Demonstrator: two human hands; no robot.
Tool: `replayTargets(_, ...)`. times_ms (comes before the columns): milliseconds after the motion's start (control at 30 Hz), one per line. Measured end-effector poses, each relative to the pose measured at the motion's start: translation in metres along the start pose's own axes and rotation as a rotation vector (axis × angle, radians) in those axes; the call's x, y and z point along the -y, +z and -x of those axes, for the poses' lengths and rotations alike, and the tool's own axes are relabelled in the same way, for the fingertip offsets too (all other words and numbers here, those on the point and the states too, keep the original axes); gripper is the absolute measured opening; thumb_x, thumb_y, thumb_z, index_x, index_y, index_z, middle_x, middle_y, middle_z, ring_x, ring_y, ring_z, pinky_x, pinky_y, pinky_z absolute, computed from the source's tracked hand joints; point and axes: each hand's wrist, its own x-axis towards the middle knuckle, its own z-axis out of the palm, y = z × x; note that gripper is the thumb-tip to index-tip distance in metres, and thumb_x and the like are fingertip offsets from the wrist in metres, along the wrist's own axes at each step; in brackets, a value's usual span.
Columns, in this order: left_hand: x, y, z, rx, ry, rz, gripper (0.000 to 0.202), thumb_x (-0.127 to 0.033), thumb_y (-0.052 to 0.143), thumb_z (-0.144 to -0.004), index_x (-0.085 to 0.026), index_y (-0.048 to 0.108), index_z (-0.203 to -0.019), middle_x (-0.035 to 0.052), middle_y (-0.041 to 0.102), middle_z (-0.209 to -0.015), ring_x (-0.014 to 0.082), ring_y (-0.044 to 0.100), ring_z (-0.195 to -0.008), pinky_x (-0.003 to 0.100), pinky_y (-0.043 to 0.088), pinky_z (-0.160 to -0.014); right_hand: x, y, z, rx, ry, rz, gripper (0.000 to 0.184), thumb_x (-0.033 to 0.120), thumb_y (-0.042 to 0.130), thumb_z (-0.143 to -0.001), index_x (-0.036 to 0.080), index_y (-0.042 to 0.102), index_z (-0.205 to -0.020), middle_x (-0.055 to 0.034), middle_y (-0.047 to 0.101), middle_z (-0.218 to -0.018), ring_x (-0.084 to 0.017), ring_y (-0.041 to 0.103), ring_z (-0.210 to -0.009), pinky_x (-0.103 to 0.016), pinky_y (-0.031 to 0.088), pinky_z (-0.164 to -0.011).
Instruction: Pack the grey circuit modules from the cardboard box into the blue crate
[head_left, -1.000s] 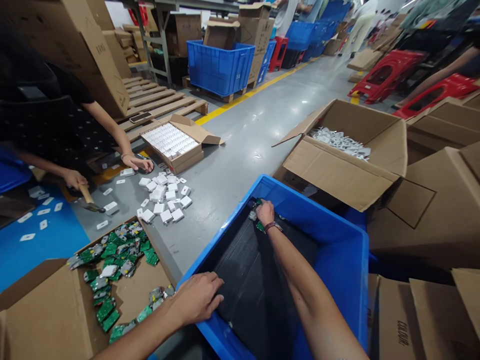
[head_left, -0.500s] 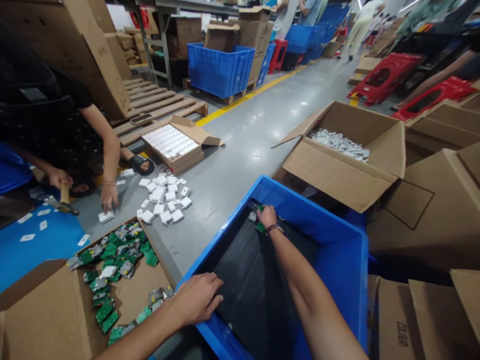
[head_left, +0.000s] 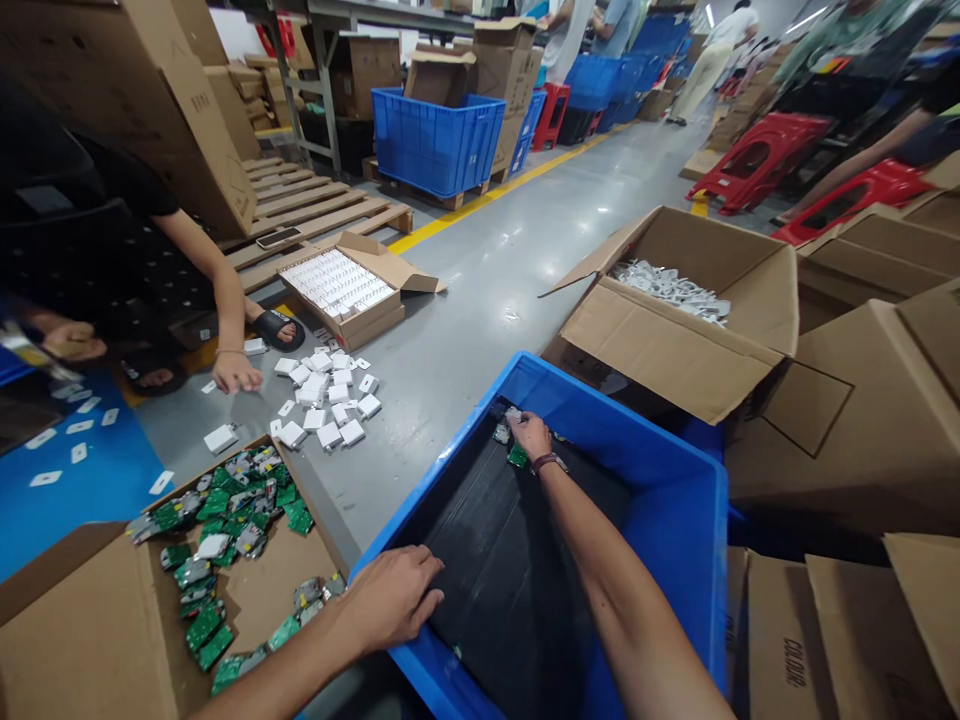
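My right hand point(head_left: 531, 435) reaches into the far left corner of a blue plastic bin point(head_left: 630, 430) with a dark bottom. Its fingers close on a small circuit board point(head_left: 513, 414), mostly grey-white from this side. Beside it on the bin's bottom lie a green circuit board point(head_left: 517, 455) and a greyish piece. My left hand point(head_left: 401, 595) rests over the bin's left rim, thumb and fingers apart, holding nothing. Under my left forearm, a shallow cardboard box point(head_left: 259, 590) contains many green and grey circuit boards.
White plastic cases point(head_left: 319, 390) lie heaped on the floor beside a co-worker's hand point(head_left: 237, 372). A carton of white parts point(head_left: 675, 355) stands beyond the bin. A box of white pieces point(head_left: 337, 280) sits near a wooden pallet point(head_left: 322, 210). Cartons point(head_left: 840, 400) crowd the right side.
My right hand stays in the bin's corner, its fingers now on a grey-white side of a board instead of green. The co-worker's hand has left a white case and moved away.
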Motion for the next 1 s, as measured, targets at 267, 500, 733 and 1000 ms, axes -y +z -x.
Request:
replayTargets(267,-0.002,-0.002,0.001,0.014,-0.003,-0.014,0.024,-0.034,0.05,-0.098,-0.021,0.064,-0.111,0.0124,0.066,-0.115,0.0289,0.066,-0.105,0.039,0.056,-0.092,0.019,0.014,0.006,-0.051,0.01,0.071,0.064,0.052,0.069,-0.082,0.016,0.055,-0.133,-0.021,0.059,-0.128,-0.035,0.057,-0.123,-0.044,0.046,-0.1)
replayTargets(500,-0.001,-0.001,0.0,0.005,-0.002,-0.008,0.023,-0.033,0.049,-0.097,-0.021,0.064,-0.111,0.0122,0.067,-0.114,0.0284,0.067,-0.104,0.038,0.056,-0.092,0.018,0.017,0.004,-0.101,0.03,0.096,0.063,0.054,0.07,-0.079,0.014,0.054,-0.127,-0.023,0.059,-0.129,-0.037,0.054,-0.125,-0.048,0.042,-0.102)
replayTargets(733,-0.002,-0.002,0.001,0.009,-0.008,-0.013,0.024,-0.032,0.048,-0.097,-0.02,0.064,-0.11,0.0121,0.067,-0.115,0.0287,0.067,-0.103,0.039,0.056,-0.091,0.019,0.031,0.0,-0.097,0.052,-0.065,0.058,0.036,0.068,-0.079,0.009,0.055,-0.128,-0.0272,0.055,-0.129,-0.038,0.058,-0.119,-0.047,0.044,-0.101)
replayTargets(1000,-0.004,-0.002,0.001,0.022,-0.01,-0.019,0.024,-0.032,0.048,-0.098,-0.02,0.064,-0.11,0.0125,0.066,-0.117,0.0297,0.067,-0.104,0.041,0.056,-0.092,0.011,0.039,-0.015,-0.148,0.103,-0.16,0.059,0.029,0.061,-0.08,0.004,0.054,-0.132,-0.025,0.059,-0.126,-0.032,0.059,-0.116,-0.038,0.047,-0.101)
